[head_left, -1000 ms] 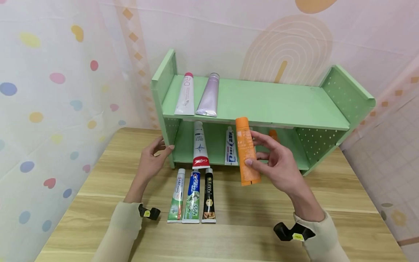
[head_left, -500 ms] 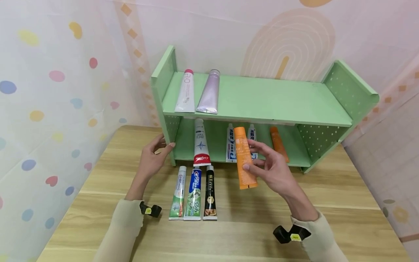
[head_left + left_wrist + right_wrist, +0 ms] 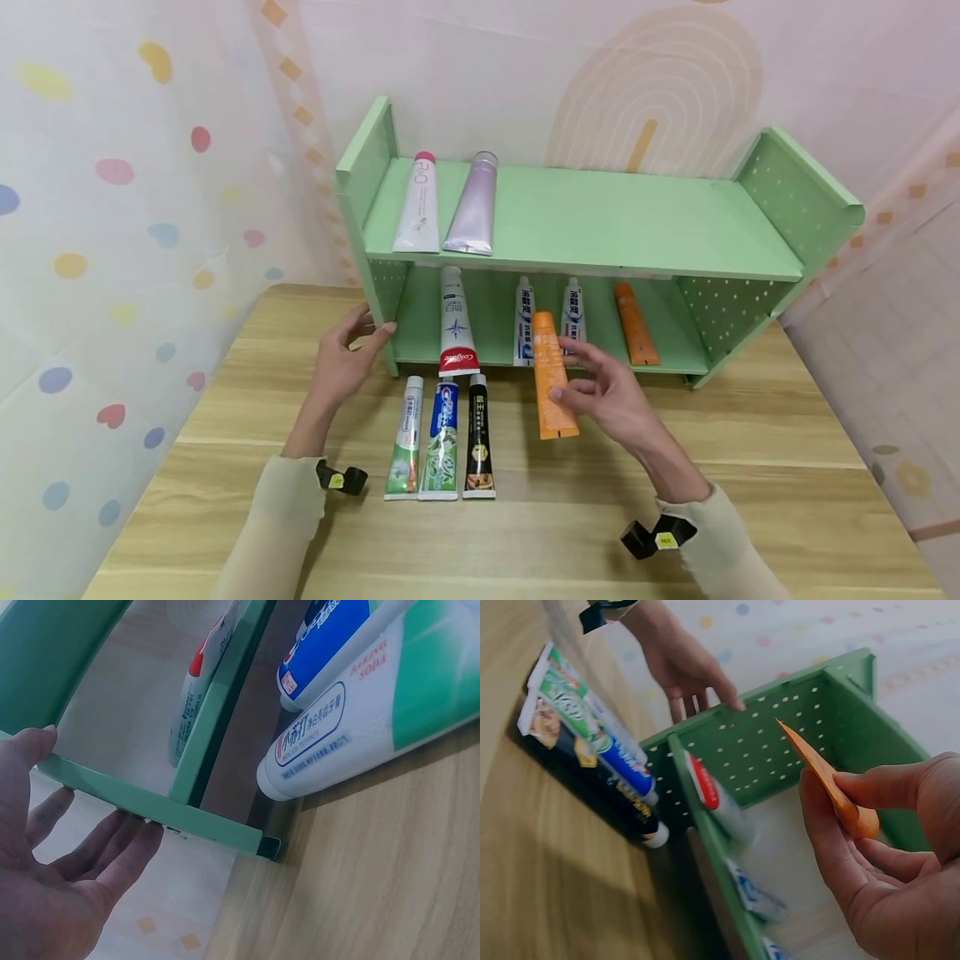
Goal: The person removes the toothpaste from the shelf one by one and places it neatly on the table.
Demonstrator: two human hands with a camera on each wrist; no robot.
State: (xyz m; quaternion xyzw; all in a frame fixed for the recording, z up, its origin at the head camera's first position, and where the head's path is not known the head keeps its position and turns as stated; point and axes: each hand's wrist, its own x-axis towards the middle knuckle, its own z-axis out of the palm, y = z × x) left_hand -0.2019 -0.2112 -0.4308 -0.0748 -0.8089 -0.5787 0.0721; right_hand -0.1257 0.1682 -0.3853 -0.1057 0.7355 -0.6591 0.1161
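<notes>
My right hand [image 3: 609, 393] holds an orange squeeze tube [image 3: 550, 379], cap upward, between thumb and fingers. It hangs in front of the lower level of a green two-level shelf [image 3: 637, 221], overlapping a blue-and-white toothpaste tube [image 3: 523, 312] in the head view. With thumb and fingertips on either side of its edge, my left hand [image 3: 82, 855] grips the shelf's left side panel [image 3: 142, 796]. On the lower level also lie a Colgate toothpaste tube [image 3: 456, 321], a second blue-and-white toothpaste tube [image 3: 573, 308] and another orange tube [image 3: 636, 325].
The upper level bears a white tube with a pink cap [image 3: 417, 204] and a lilac tube [image 3: 474, 204]. Before the shelf, a green-and-white tube [image 3: 406, 437], a blue-and-green tube [image 3: 440, 442] and a black tube [image 3: 479, 437] lie on the wooden table [image 3: 570, 542].
My right hand has lowered the orange tube and drawn it slightly left, uncovering the second blue-and-white tube and the other orange tube. My left hand stays at the side panel.
</notes>
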